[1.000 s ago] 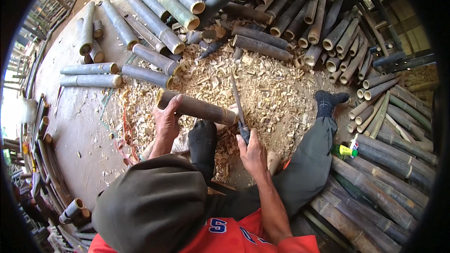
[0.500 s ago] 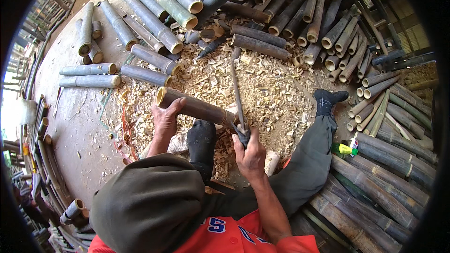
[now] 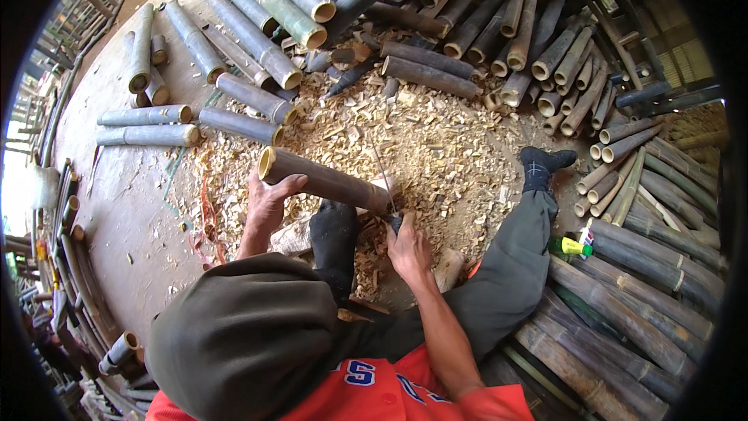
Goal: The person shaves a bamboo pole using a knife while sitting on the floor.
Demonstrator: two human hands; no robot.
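My left hand (image 3: 267, 201) grips a dark bamboo tube (image 3: 326, 181) near its left end, thumb along the top. The tube lies slantwise in front of me, its pale open end at the left and its other end lower at the right. My right hand (image 3: 410, 248) is closed round the dark handle of a long-bladed knife (image 3: 381, 165). The blade points away from me, seen almost edge-on as a thin line, and crosses the tube's right end; whether it touches cannot be told. Under the tube's right end a pale block is partly visible beside my dark-socked foot (image 3: 333, 238).
Wood chips (image 3: 436, 140) cover the floor ahead. Bamboo tubes (image 3: 148, 136) lie at the left, with more piled at the far side. Stacked bamboo poles (image 3: 639, 265) fill the right, with a yellow-capped green bottle (image 3: 571, 246) on them. My right leg (image 3: 510, 245) stretches forward right.
The knife's blade has turned from showing its broad side to nearly edge-on, its tip now nearer and further left. My right hand has shifted slightly; the left still grips the bamboo tube.
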